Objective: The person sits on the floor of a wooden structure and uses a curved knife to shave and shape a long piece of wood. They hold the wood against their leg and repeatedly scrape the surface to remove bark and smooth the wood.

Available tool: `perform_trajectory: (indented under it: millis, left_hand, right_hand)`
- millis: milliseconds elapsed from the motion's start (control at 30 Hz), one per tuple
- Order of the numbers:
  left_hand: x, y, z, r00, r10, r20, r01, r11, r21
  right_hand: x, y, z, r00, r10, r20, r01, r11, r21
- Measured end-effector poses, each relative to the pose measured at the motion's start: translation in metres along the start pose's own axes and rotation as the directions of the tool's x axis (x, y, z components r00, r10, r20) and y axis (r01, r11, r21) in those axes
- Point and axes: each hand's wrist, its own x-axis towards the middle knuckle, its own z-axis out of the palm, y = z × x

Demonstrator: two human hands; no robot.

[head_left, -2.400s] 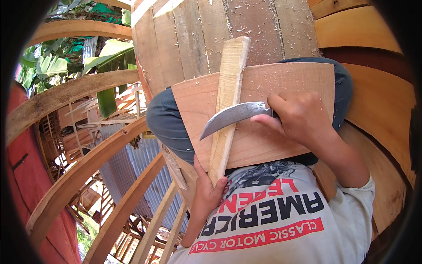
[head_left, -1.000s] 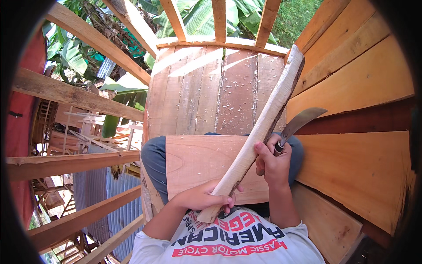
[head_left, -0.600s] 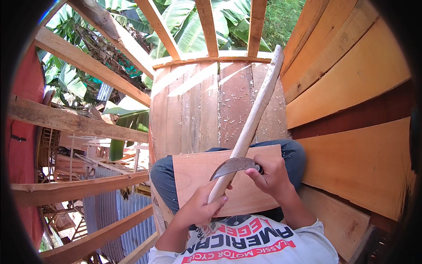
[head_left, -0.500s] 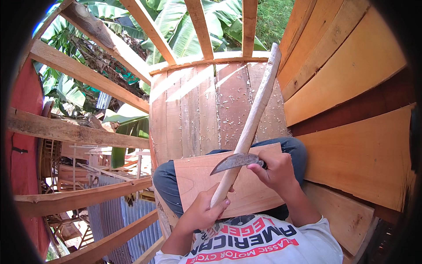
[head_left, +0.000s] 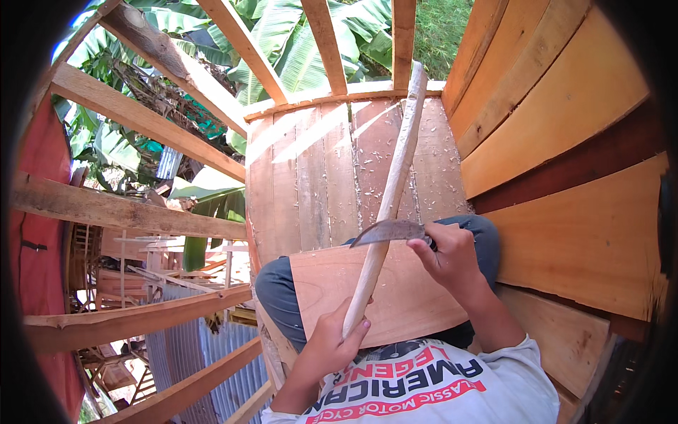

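A long, pale peeled stick (head_left: 397,169) slants up and away from my lap, its far end reaching the edge of the plank floor. My left hand (head_left: 333,340) is closed around its near end. In my right hand (head_left: 455,256) is a knife with a curved, dark blade (head_left: 388,232); the fingers wrap the handle and hide most of it. The blade lies across the stick around its lower middle and touches it. Under the stick, a flat wooden board (head_left: 406,300) rests on my lap.
Small wood shavings (head_left: 378,157) are scattered over the plank floor (head_left: 311,191). Wooden rails (head_left: 141,212) stand along the left, with corrugated metal sheets (head_left: 229,353) beyond. Wide boards (head_left: 579,247) form a wall close on the right. Banana leaves (head_left: 311,63) hang behind the far rails.
The knife has moved up along the stick, away from my left hand. The stick's far end has swung left. My left hand keeps its hold, and the view has shifted slightly.
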Motion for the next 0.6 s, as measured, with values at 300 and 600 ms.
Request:
perform_trajectory:
  millis: [300,600]
  left_hand:
    - [-0.005,0.001,-0.004,1.0,0.004,-0.018,-0.003,1.0,0.029]
    - [-0.007,0.001,-0.006,1.0,-0.013,-0.008,0.013,0.999,0.038]
  right_hand:
    - [0.0,-0.006,0.005,0.995,-0.101,-0.013,0.102,0.99,0.098]
    - [-0.003,-0.017,0.005,0.95,-0.288,0.12,0.282,0.957,0.062]
